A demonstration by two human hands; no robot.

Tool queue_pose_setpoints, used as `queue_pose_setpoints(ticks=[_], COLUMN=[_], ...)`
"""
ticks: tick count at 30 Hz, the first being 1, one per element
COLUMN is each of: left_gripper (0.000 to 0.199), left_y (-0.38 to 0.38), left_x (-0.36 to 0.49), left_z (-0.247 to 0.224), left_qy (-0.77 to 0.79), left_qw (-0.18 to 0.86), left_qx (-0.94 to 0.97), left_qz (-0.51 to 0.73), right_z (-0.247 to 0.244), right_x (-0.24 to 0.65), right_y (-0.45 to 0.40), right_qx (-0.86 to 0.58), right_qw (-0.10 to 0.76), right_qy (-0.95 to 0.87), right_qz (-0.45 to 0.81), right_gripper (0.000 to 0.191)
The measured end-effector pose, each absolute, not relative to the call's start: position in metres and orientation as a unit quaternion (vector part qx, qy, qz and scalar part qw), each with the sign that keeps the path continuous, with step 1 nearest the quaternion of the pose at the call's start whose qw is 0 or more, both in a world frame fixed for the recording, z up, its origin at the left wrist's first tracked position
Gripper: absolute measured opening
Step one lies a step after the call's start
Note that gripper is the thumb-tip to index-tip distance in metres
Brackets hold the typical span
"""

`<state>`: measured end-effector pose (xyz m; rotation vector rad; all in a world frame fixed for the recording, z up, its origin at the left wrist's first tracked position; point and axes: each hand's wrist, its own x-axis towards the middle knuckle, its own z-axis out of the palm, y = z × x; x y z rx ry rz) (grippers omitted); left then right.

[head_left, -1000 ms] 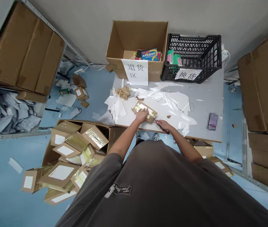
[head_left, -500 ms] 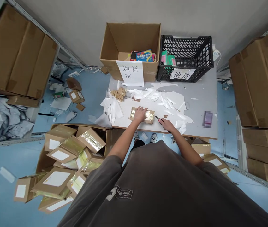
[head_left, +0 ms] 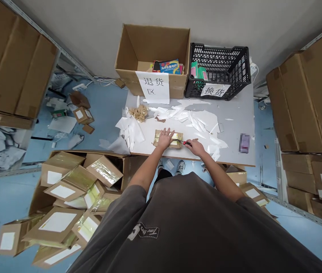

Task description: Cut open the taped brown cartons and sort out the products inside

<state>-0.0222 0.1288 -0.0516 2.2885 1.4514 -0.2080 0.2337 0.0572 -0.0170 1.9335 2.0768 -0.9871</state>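
A small cardboard box [head_left: 179, 135] wrapped in shiny clear tape lies flat near the front edge of the table. My left hand [head_left: 165, 138] rests on its top with the fingers spread, pressing from the left side. In my right hand [head_left: 195, 147] is a utility knife [head_left: 187, 143] with a black and red handle, gripped in closed fingers. Its blade reaches over the box's right end, at the taped top; whether it has gone into the tape I cannot tell.
Torn white paper [head_left: 178, 112] and a crumpled brown tape ball [head_left: 139, 113] litter the table [head_left: 234, 125]. Behind stand a labelled carton [head_left: 153, 85] with books and a black crate [head_left: 220, 72]. Taped parcels [head_left: 58, 222] overflow a big box at left. Shelves with cartons flank both sides.
My right hand has moved left, bringing the knife from beside the box to over its right end. My left hand stays on the box. The whole view has shifted slightly.
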Motion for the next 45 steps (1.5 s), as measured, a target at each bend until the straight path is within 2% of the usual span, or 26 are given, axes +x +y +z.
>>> queue_pose_setpoints(ticks=[7,15,21,27,30,33,38,42,45], left_gripper=[0.067,0.079,0.068,0.069,0.070,0.070,0.063,0.062,0.063], left_y=[0.103,0.081,0.083,0.081,0.079,0.079,0.087,0.088,0.078], left_x=[-0.017,-0.012,-0.015,-0.018,-0.019,-0.018,-0.013,-0.020,-0.033], left_z=[-0.057,-0.050,-0.055,-0.065,-0.065,-0.062,-0.049,-0.038,-0.034], left_qy=[0.544,0.583,0.593,0.592,0.593,0.598,0.615,0.632,0.670], left_qw=[0.180,0.196,0.183,0.168,0.161,0.156,0.169,0.170,0.162], left_qx=[0.818,0.785,0.782,0.788,0.789,0.786,0.770,0.754,0.722], left_qz=[-0.047,-0.082,-0.061,-0.038,-0.009,0.014,-0.010,-0.055,-0.068], right_z=[-0.021,-0.023,-0.021,-0.021,-0.023,-0.029,-0.050,-0.059,-0.056], right_x=[0.239,0.254,0.249,0.257,0.286,0.299,0.222,0.168,0.154], right_y=[0.061,0.065,0.073,0.086,0.081,0.062,0.038,0.059,0.098], right_qx=[0.625,0.615,0.608,0.609,0.703,0.762,0.753,0.794,0.805], right_qw=[0.103,0.102,0.097,0.091,0.065,-0.002,-0.102,-0.130,-0.116], right_qy=[0.730,0.742,0.752,0.751,0.667,0.580,0.473,0.399,0.407], right_qz=[-0.255,-0.245,-0.238,-0.240,-0.240,-0.287,-0.445,-0.439,-0.416], right_gripper=[0.044,0.044,0.043,0.042,0.041,0.039,0.049,0.057,0.057])
